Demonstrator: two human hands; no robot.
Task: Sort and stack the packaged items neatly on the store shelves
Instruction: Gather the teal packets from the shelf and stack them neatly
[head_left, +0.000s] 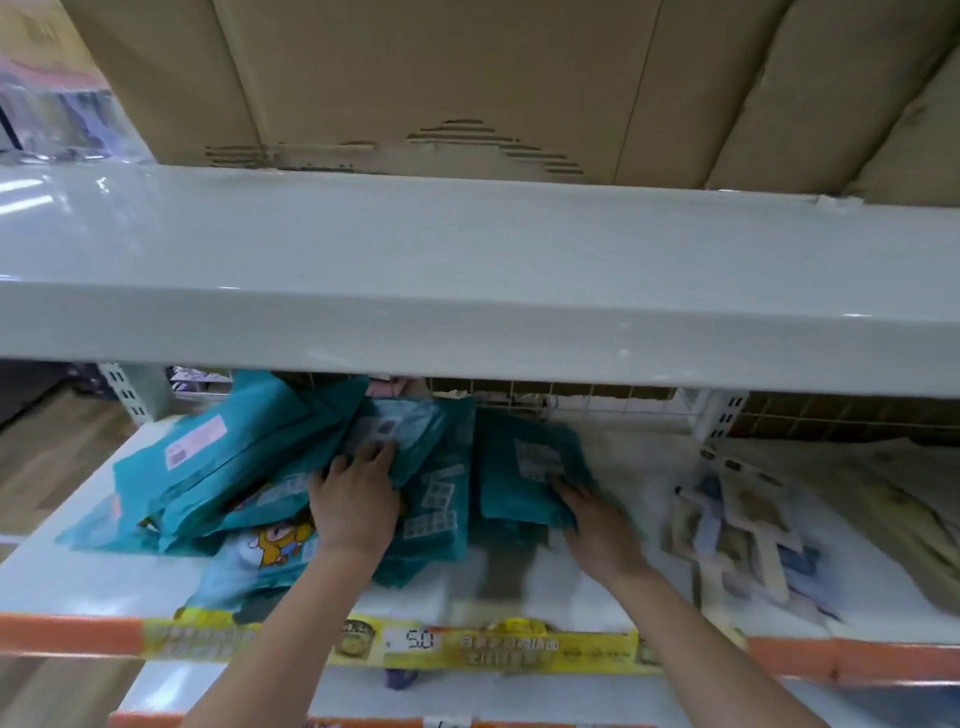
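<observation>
Teal plastic packages (249, 467) heaped loosely on the left half of a white store shelf (597, 582), under a grey upper shelf (467, 270). Glossy, soft, flat bags in the same blue-green, most bearing a pale printed label with a barcode; overlapping and tilted at different angles, some leaning against the ones behind. One lower pack with a cartoon bear print (275, 540) on a lighter blue front, lying at the front of the heap near the shelf edge.

Left hand (356, 506) laid palm-down on the middle of the heap, fingers (379, 452) stretched forward and pressing on a labelled pack, not curled round it. Right hand (597, 530) reaching to a separate darker teal package (524, 467) lying just right of the heap; fingertips at its lower right edge, blurred, so whether pinching the edge or only touching cannot be told.

Further right on the same shelf, well apart from the teal bags, a scatter of flat pastel-patterned packs (743, 540), blurred. Along the shelf's front edge, an orange rail with a yellow price strip (467, 649) reading "5.0". On the upper shelf, brown cardboard boxes (415, 78), lower edge torn. Behind the lower shelf, a wire mesh back panel (571, 400).
</observation>
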